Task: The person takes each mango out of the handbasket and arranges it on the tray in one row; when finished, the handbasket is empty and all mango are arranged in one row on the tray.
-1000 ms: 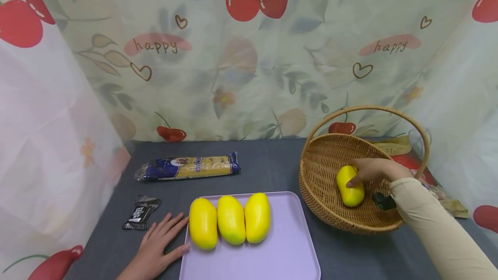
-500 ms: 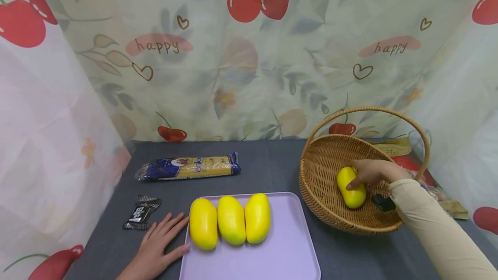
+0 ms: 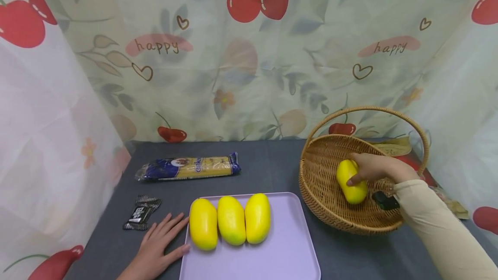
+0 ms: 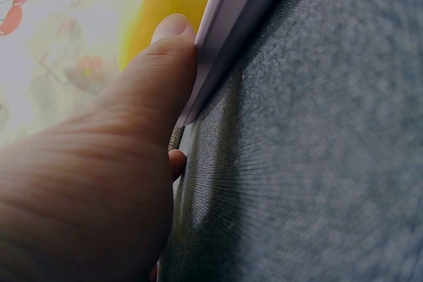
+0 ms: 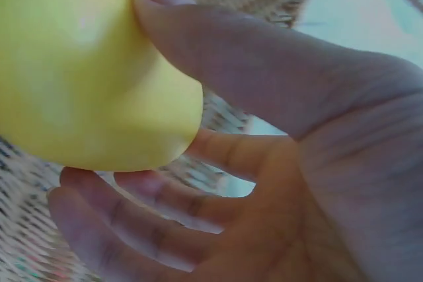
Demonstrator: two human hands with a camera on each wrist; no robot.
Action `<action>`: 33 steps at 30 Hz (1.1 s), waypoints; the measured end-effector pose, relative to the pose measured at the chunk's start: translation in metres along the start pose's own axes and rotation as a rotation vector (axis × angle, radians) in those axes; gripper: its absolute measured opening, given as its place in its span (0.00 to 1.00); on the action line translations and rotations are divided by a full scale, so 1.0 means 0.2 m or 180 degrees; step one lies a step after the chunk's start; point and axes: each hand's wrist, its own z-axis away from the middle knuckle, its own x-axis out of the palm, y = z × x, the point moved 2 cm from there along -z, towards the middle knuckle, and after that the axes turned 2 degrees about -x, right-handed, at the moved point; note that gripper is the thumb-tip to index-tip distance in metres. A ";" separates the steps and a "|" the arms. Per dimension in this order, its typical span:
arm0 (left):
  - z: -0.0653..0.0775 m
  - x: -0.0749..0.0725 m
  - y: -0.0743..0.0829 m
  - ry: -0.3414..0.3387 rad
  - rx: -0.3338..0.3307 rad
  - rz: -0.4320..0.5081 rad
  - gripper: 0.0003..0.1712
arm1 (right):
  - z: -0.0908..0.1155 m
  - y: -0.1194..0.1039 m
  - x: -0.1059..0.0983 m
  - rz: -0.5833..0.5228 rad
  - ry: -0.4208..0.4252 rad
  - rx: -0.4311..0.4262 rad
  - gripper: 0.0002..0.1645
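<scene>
Inside the wicker basket (image 3: 323, 159), my right hand (image 3: 379, 167) grips a yellow mango (image 3: 354, 189), thumb on one side and fingers round the other. The right wrist view shows the same mango (image 5: 79, 77) between the thumb and the curled fingers. My left hand (image 3: 157, 245) lies with fingers spread on the dark table, thumb and fingertips at the left rim of a lilac tray (image 3: 280, 249). Three more mangoes stand side by side on that tray: a left one (image 3: 203, 224), a middle one (image 3: 231, 220) and a right one (image 3: 257, 218).
A pasta packet (image 3: 190, 167) lies at the back left of the table, and a small black wrapped packet (image 3: 142, 212) is left of the tray. The basket's tall handle (image 3: 367, 108) arches over my right hand. Other packages (image 3: 453, 204) lie behind the basket.
My right hand and the mango it grips have shifted slightly up within the basket over the last half second. The left hand, tray and other mangoes stay in place.
</scene>
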 end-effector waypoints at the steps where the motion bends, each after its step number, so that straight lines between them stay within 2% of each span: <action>1: 0.00 0.00 0.00 0.0000 0.0002 -0.0002 0.40 | 0.02 -0.02 -0.01 0.0052 0.0059 -0.0045 0.57; 4: 0.00 -0.01 0.00 -0.0001 0.0018 0.0007 0.40 | 0.06 -0.06 -0.03 0.0122 0.0265 -0.0173 0.54; 10: 0.00 -0.02 0.01 -0.0001 0.0018 -0.0011 0.40 | 0.16 -0.15 -0.06 0.0007 0.0575 -0.0425 0.52; 18: 0.00 -0.03 0.02 0.0066 0.0115 0.0007 0.40 | 0.31 -0.34 -0.07 0.0128 0.0968 -0.0576 0.52; 22: 0.00 -0.02 0.01 0.0062 0.0095 -0.0011 0.40 | 0.38 -0.43 -0.07 0.0160 0.1089 -0.0684 0.52; 29: 0.01 -0.02 0.02 0.0050 0.0089 0.0018 0.39 | 0.46 -0.58 -0.03 0.0104 0.1338 -0.0993 0.51; 33: 0.01 -0.02 0.02 0.0038 0.0060 0.0006 0.39 | 0.47 -0.67 0.03 0.0074 0.1566 -0.1239 0.50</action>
